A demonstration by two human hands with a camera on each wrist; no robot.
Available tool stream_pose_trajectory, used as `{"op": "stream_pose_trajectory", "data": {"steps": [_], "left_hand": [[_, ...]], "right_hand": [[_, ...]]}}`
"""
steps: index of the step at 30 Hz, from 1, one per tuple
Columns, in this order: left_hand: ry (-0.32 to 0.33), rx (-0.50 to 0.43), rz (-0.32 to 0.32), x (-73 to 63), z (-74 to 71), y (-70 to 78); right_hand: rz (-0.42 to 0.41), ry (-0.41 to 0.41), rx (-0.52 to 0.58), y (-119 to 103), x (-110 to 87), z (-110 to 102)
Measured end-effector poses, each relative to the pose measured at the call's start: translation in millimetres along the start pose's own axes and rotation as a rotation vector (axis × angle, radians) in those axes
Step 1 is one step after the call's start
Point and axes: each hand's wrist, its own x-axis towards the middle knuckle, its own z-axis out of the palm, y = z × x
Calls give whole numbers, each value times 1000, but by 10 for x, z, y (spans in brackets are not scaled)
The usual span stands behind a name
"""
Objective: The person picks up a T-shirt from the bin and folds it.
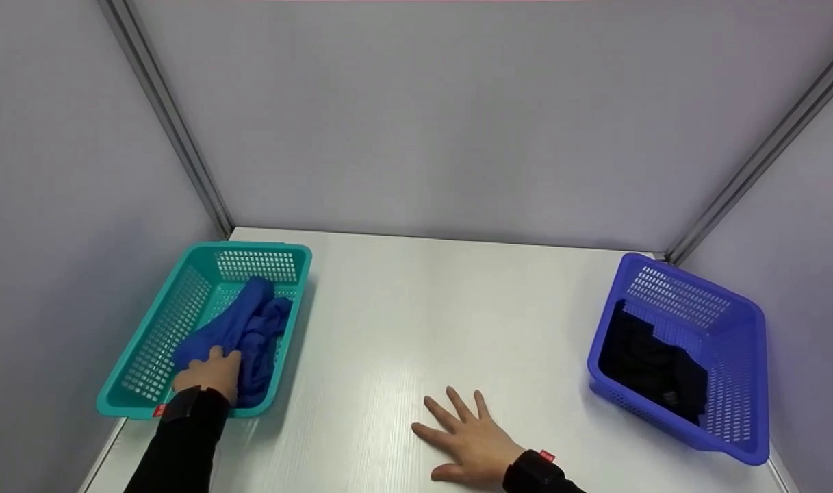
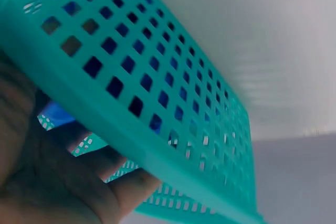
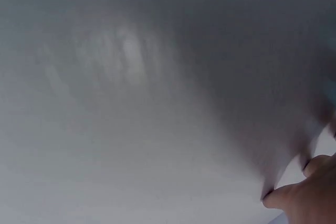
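Note:
On the left, a teal plastic basket (image 1: 294,349) holds a crumpled blue cloth (image 1: 228,325). My left hand (image 1: 211,375) reaches over the basket's near side and is at the near part of the cloth. The left wrist view shows the palm (image 2: 58,182) with fingers spread inside the basket; the basket's rim hides some fingertips, and only a bit of blue cloth shows behind them. My right hand (image 1: 472,441) rests on the white table with its fingers spread, holding nothing. The right wrist view catches a few fingers (image 3: 286,196) at its lower right.
A blue-violet basket (image 1: 738,383) stands at the table's right side with a black cloth (image 1: 652,363) in it. The white table (image 1: 416,308) lies between the two baskets. Grey panels (image 1: 443,123) rise behind and at both sides.

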Motion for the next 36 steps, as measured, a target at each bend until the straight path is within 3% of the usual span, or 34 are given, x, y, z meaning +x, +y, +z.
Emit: {"op": "stream_pose_trajectory", "data": {"steps": [5, 8, 12, 15, 19, 22, 25, 30, 33, 36], "left_hand": [[101, 106, 64, -28, -7, 6], [139, 57, 90, -28, -51, -12], [234, -157, 73, 27, -225, 11], [345, -388, 6, 100, -468, 111], [577, -674, -87, 128, -900, 340], [727, -826, -87, 75, -1243, 560], [840, -941, 2, 13, -1569, 802], [985, -1078, 230, -32, -1989, 1264], [1008, -1111, 376, 6, -2075, 1536], [969, -1111, 489, 91, -2005, 1773]], "right_hand": [[0, -34, 67, 2, -1, -35], [0, -38, 78, -1, -6, -43], [-1, -44, 97, -6, -15, -52], [3, -55, 106, -6, -14, -66], [9, -67, 101, -12, -5, -84], [7, -69, 101, -22, -2, -86], [4, -68, 102, -27, -6, -91], [3, -57, 110, -22, -12, -84], [-2, -38, 103, -20, -17, -77], [-9, -21, 79, -27, -19, -64]]}}
